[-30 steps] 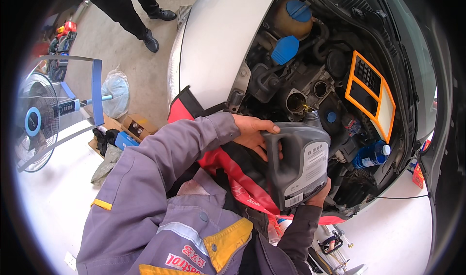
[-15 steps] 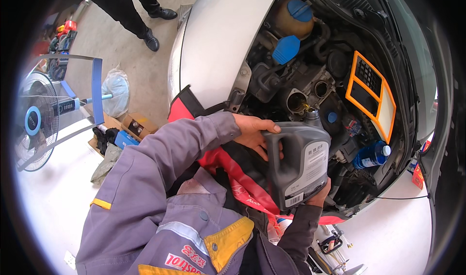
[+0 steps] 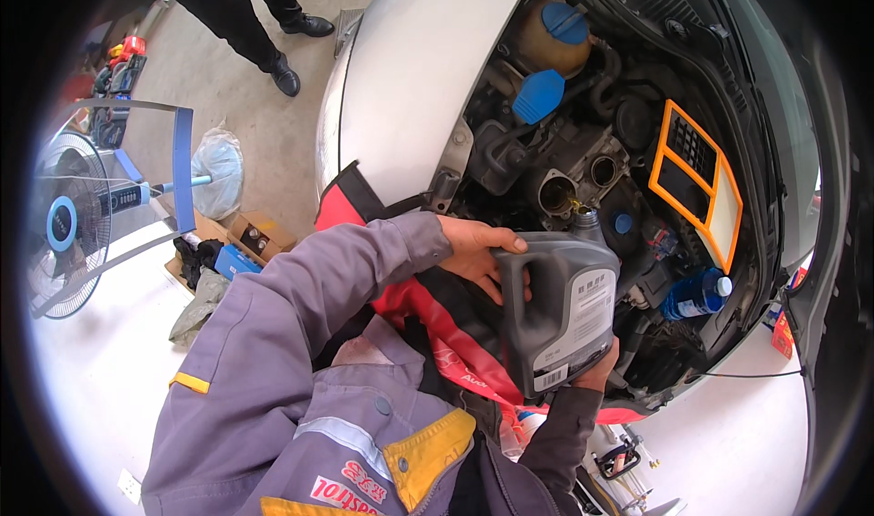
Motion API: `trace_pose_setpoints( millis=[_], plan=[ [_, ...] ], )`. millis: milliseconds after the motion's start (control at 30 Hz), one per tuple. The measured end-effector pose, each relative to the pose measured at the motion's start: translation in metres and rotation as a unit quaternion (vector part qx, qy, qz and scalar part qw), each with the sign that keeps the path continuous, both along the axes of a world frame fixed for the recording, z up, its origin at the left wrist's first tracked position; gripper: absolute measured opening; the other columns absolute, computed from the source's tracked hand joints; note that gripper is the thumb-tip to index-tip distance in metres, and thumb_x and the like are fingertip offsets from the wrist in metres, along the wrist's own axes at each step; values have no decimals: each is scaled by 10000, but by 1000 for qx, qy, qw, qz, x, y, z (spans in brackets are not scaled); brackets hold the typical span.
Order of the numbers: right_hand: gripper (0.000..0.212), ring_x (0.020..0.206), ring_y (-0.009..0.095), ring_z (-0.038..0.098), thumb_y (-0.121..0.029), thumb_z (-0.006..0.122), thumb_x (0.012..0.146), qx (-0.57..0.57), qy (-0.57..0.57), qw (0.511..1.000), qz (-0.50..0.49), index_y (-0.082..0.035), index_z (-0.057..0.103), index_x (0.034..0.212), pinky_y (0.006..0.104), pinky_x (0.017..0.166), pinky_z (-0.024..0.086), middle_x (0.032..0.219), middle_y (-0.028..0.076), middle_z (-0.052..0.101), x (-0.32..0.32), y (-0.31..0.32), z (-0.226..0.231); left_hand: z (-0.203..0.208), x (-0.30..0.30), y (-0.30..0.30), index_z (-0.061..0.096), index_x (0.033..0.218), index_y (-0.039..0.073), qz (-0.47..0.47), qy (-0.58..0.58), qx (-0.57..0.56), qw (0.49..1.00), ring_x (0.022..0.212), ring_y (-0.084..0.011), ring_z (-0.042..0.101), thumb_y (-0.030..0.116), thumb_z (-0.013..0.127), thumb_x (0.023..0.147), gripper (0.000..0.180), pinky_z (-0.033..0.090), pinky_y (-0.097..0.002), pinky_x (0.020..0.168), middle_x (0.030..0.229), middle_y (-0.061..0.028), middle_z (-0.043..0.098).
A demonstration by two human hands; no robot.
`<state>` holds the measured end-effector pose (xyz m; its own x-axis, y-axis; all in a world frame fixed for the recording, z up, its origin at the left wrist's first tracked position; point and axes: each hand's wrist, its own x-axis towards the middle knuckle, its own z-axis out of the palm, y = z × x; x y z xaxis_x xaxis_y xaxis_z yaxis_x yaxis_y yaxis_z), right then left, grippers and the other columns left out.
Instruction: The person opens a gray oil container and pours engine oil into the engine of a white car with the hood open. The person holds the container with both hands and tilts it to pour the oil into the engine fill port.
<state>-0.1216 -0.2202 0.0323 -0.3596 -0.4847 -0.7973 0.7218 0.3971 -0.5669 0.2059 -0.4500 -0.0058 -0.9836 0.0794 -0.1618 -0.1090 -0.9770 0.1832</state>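
A dark grey engine oil jug (image 3: 574, 327) with a pale label lies tilted over the open engine bay, its neck pointing away from me. My left hand (image 3: 480, 254) is closed round the jug's handle, thumb on top. Beneath the jug's base, my right hand (image 3: 597, 369) supports it, most of its fingers hidden behind the jug. Amber oil (image 3: 576, 206) runs from the mouth into a round filler opening (image 3: 556, 193) on the engine. Another round opening (image 3: 603, 170) lies beside it.
An orange-framed air filter (image 3: 707, 208) rests at the right of the bay, near a blue bottle (image 3: 696, 296) with a white cap. Blue reservoir caps (image 3: 539, 96) are farther back. A red-black fender cover (image 3: 446, 338) drapes the front edge. At left stand a fan (image 3: 68, 225) and a person (image 3: 259, 25).
Almost nothing differs. Both hands keep the jug tilted in the same place, and oil still flows; the view has shifted very slightly.
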Motion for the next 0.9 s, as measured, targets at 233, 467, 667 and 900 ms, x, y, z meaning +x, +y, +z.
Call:
trace_pose_setpoints(
  millis=[233, 467, 667, 900],
  plan=[
    [492, 1053, 332, 647, -322, 358, 952, 14, 22, 1000, -12, 15, 626, 1191, 430, 927, 517, 1169, 157, 672, -3, 5, -4, 1, 0, 0, 604, 1217, 15, -2, -8, 10, 1000, 1232, -312, 580, 461, 565, 932, 531, 452, -456, 1027, 1271, -190, 636],
    [496, 1053, 331, 646, -321, 356, 952, 26, 10, 999, -25, 18, 624, 1195, 429, 929, 515, 1169, 160, 671, 1, 0, -2, -3, 0, 1, 591, 1229, 10, 4, -16, 19, 1000, 1243, -321, 574, 451, 577, 927, 536, 450, -467, 1033, 1267, -193, 635],
    [494, 1053, 327, 647, -313, 357, 949, 11, -3, 1000, -18, 23, 623, 1195, 422, 930, 516, 1160, 159, 676, -3, 3, -5, 0, -1, 0, 586, 1243, 15, -1, -10, 13, 1000, 1245, -321, 573, 449, 568, 932, 535, 452, -466, 1029, 1271, -191, 632],
    [486, 1049, 326, 648, -316, 355, 950, 13, -2, 1000, -24, 20, 629, 1169, 422, 930, 516, 1154, 159, 678, -6, 7, -8, -1, -1, 0, 586, 1252, 22, -1, -9, 12, 1000, 1239, -313, 575, 447, 562, 937, 530, 448, -464, 1026, 1271, -184, 633]
  ],
)
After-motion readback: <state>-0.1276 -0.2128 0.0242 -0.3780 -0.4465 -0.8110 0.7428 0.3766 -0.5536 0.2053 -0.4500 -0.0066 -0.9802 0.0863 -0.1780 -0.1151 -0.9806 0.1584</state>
